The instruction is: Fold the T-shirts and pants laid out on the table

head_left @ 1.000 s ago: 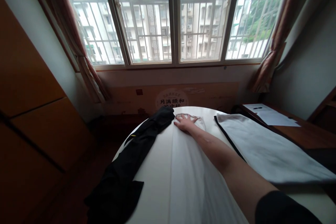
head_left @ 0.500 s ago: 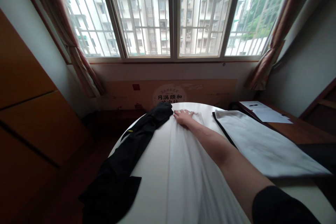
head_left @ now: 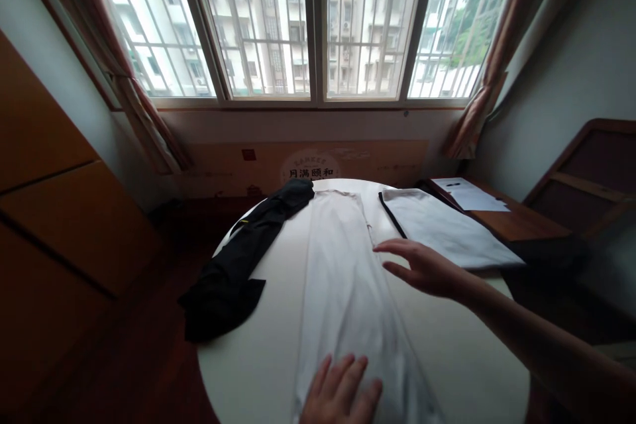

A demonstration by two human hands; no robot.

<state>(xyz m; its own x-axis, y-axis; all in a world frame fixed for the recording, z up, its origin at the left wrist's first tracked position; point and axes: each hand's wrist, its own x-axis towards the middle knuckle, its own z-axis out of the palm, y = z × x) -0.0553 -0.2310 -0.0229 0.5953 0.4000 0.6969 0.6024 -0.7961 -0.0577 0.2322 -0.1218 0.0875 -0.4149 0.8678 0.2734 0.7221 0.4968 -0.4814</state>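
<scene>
A long white garment (head_left: 342,258), perhaps trousers folded lengthwise, runs down the middle of the round table from its far edge toward me. My left hand (head_left: 342,391) rests palm down on its near end, fingers stretched and somewhat apart. Over the right edge of the cloth, about midway along, is my right hand (head_left: 422,265). Its fingers point left and are open, with nothing in them; whether the fingertips touch the fabric I cannot tell. A crumpled black garment (head_left: 243,252) lies to the left of the white one.
The white round table (head_left: 268,358) carries everything. A folded white cloth with a black edge (head_left: 442,225) lies at the right. Beyond it stands a wooden desk (head_left: 527,218) with papers (head_left: 467,193). A wooden cabinet (head_left: 50,225) is on the left, and a barred window (head_left: 313,26) faces me.
My right hand has drawn back from the garment's far end and lifted toward the right. My left hand has come into view at the near end. The view has shifted slightly.
</scene>
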